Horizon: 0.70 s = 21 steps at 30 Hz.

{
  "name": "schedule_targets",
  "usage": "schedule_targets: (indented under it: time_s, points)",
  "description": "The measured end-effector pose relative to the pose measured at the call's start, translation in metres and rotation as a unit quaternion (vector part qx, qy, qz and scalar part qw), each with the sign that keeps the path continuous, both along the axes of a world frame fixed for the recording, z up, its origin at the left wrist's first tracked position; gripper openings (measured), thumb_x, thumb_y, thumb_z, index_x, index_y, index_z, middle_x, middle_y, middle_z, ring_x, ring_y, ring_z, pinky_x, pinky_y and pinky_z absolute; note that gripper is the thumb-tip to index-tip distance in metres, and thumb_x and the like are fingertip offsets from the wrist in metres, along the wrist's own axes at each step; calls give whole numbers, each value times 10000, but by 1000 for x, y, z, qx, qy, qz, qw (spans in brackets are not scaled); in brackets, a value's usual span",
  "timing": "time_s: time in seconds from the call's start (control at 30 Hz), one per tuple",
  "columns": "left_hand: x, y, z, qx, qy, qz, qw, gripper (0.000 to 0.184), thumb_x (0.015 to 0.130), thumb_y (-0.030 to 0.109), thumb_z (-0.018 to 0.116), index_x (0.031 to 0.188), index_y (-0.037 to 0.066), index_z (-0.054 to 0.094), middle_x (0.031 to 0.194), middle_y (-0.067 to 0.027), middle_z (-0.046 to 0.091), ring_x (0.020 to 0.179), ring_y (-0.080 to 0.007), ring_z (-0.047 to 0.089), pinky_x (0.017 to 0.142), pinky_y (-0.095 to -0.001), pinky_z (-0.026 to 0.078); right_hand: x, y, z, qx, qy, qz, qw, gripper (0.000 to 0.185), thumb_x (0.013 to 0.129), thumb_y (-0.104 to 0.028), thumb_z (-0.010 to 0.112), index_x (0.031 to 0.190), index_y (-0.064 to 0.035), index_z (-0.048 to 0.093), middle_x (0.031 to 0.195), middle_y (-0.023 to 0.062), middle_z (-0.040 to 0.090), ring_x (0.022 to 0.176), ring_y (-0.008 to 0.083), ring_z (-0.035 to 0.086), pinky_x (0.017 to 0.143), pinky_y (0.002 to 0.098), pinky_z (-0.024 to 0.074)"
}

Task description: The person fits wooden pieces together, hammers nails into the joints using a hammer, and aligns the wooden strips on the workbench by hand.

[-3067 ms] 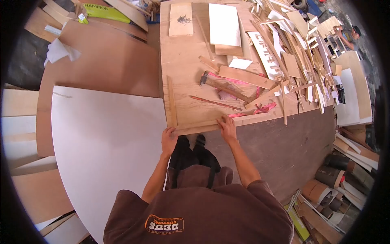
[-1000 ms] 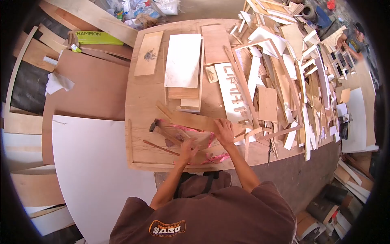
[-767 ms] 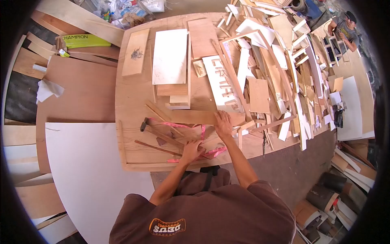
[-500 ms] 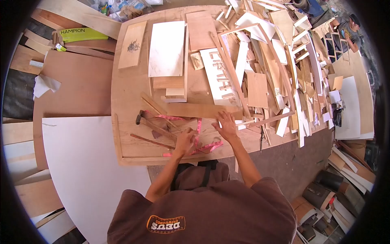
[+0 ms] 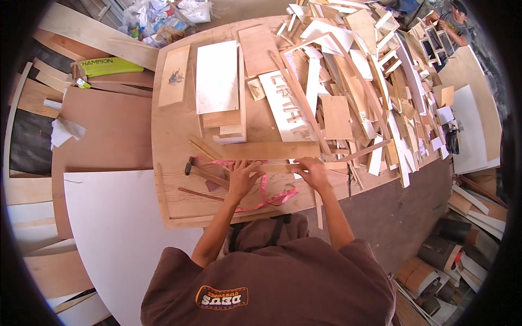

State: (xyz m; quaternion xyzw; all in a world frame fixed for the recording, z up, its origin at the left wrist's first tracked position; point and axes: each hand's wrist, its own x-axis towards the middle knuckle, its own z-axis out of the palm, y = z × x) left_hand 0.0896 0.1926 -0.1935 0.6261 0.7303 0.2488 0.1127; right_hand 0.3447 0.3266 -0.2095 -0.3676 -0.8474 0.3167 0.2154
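Observation:
A narrow wooden strip (image 5: 279,168) lies crosswise between my two hands, just on the near side of a wider wooden board (image 5: 277,149). My left hand (image 5: 243,176) has its fingers closed on the strip's left part. On its right part my right hand (image 5: 312,172) grips it with bent fingers. A pink measuring tape (image 5: 283,196) loops over the table below the strip, partly hidden by my left hand and forearm. Left of my left hand lies a hammer (image 5: 190,165), its handle running toward my wrist. A thin wooden stick (image 5: 200,194) rests nearer the table's front edge.
White and bare panels (image 5: 217,76) are stacked on the worktable (image 5: 174,125). A white board with cut-out letters (image 5: 283,103) lies beside a big heap of wood offcuts (image 5: 348,81). A large white sheet (image 5: 119,233) stands left. Another person (image 5: 457,24) is at the far right.
My left hand has moved up from the tape to the strip. My right hand has shifted slightly down from the wider board and now holds the strip too. The view has tilted slightly.

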Motion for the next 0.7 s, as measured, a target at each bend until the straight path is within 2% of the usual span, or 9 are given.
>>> schedule_targets:
  time_s: [0.13,0.2,0.23,0.3,0.33,0.4,0.6,0.67,0.7]
  points:
    - [-12,-14,-4,17,16,27,999,407,773,295,828,1128,125,725,1009,-77,626,1031,-312,574,919,-472,447,2,-4,17,73,-31,-11,997,416,773,-415,787,1058,-115,747,961,73,663,995,288,624,921,440,432]
    - [-27,-27,-5,70,-86,102,989,404,759,230,845,1124,109,720,1032,-80,634,1073,-308,572,907,-452,462,5,-5,23,146,-80,-80,983,458,744,-445,797,1066,-123,749,964,63,645,1003,274,608,983,474,374]
    - [-35,-33,-6,69,-84,107,988,404,759,230,845,1124,109,720,1032,-80,634,1073,-308,572,907,-452,462,6,-6,17,135,-74,-80,985,470,739,-465,794,1071,-135,751,960,60,646,981,264,607,985,496,341]
    - [-49,-49,-5,158,-3,161,974,385,763,158,845,1114,71,712,1066,-90,647,1042,-286,599,856,-400,484,2,-15,16,105,-74,-69,989,469,739,-467,794,1070,-139,752,963,60,646,978,263,604,968,483,350]
    - [-55,-59,-2,153,0,172,973,385,763,158,845,1114,71,712,1066,-90,647,1042,-286,599,856,-400,484,-3,-22,17,75,-77,-64,992,468,738,-470,793,1070,-143,753,967,60,646,975,262,602,950,471,358]
    - [-70,-84,0,79,-231,197,949,385,760,140,854,1101,41,704,1063,-93,671,934,-246,629,768,-352,503,-18,-37,14,74,-74,-36,994,461,740,-454,797,1082,-149,750,973,61,647,961,261,599,934,451,366]
    - [-129,-185,-6,56,-133,270,952,385,771,137,851,1109,29,701,989,-76,694,774,-189,599,673,-301,490,-82,-90,-8,32,-32,34,998,462,766,-432,791,1134,-161,723,1033,58,635,1043,262,571,956,455,364]
    - [-144,-226,-12,65,-149,291,943,389,769,138,853,1109,24,702,993,-76,694,767,-184,595,671,-301,491,-108,-116,-10,112,-74,32,990,455,783,-425,782,1142,-152,715,1055,61,623,1086,271,553,1003,462,350]
    - [-154,-244,-18,71,-163,301,937,392,767,140,855,1108,20,703,998,-76,694,760,-179,591,669,-301,491,-120,-132,-9,138,-86,20,986,458,741,-360,826,1127,-143,711,1024,50,629,1074,264,570,957,440,376]
